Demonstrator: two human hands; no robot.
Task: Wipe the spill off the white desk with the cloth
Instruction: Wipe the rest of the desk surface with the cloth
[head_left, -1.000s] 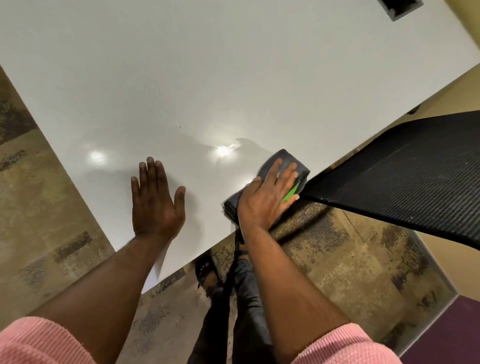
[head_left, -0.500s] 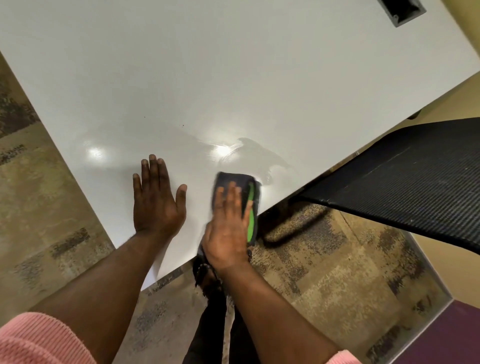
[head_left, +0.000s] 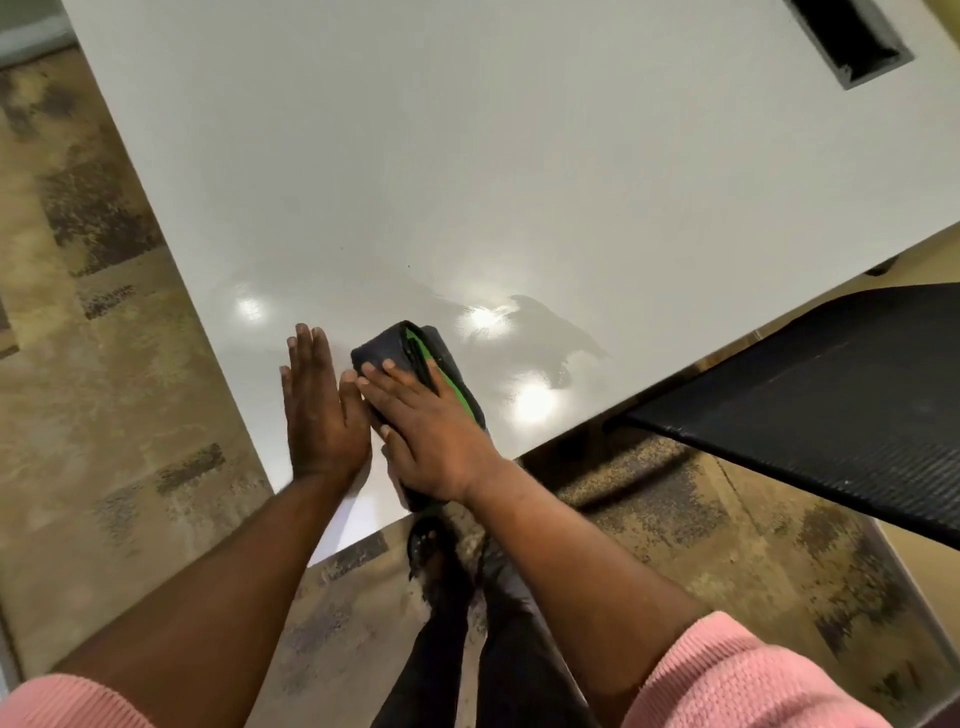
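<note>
The white desk (head_left: 467, 156) fills the upper part of the head view. A folded dark grey cloth with a green edge (head_left: 410, 348) lies near the desk's front corner. My right hand (head_left: 426, 431) presses flat on top of the cloth, fingers spread over it. My left hand (head_left: 317, 410) rests flat and open on the desk, touching the cloth's left side. A wet, shiny smear (head_left: 540, 338) with glare spots shows on the desk to the right of the cloth.
A black mesh chair back (head_left: 810, 405) juts in from the right, close to the desk's front edge. A dark rectangular cable cut-out (head_left: 852, 36) sits at the far right of the desk. Patterned carpet (head_left: 104, 364) surrounds the desk; my legs and a shoe (head_left: 441, 566) show below.
My right hand has slid the cloth leftward along the front edge, from beside the chair to right against my left hand. A wet streak is left behind it. My left hand stays put.
</note>
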